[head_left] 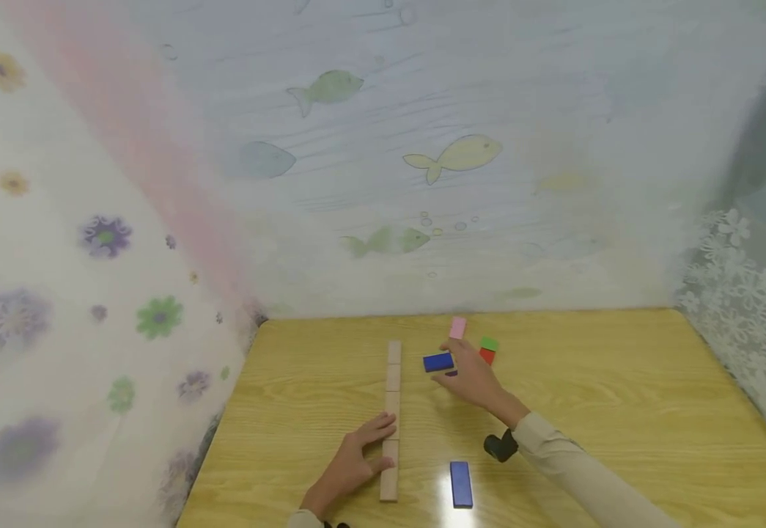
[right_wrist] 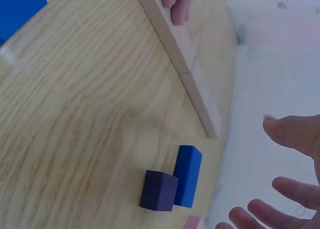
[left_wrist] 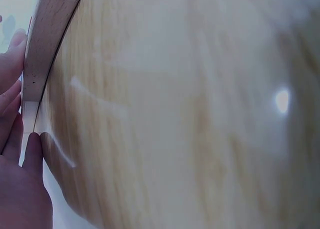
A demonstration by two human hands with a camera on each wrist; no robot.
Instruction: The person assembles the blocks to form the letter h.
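A straight row of plain wooden blocks (head_left: 392, 378) (left_wrist: 47, 44) (right_wrist: 172, 39) lies on the table. My left hand (head_left: 355, 463) (left_wrist: 22, 176) (right_wrist: 178, 6) touches its near part with extended fingers and thumb. My right hand (head_left: 478, 378) (right_wrist: 295, 174) is over the blocks right of the row, thumb and fingers spread apart with nothing held. Beside its fingertips are a blue block (head_left: 438, 362) (right_wrist: 188, 176) and a dark purple block (head_left: 451, 373) (right_wrist: 159, 190), which the hand partly hides in the head view.
A second blue block (head_left: 461, 485) (right_wrist: 17, 9) lies near the front. Beyond the right hand are a pink block (head_left: 458, 327) (right_wrist: 194, 222), a green block (head_left: 490, 343) and a red block (head_left: 487, 356). Patterned fabric walls border the table (head_left: 620, 411).
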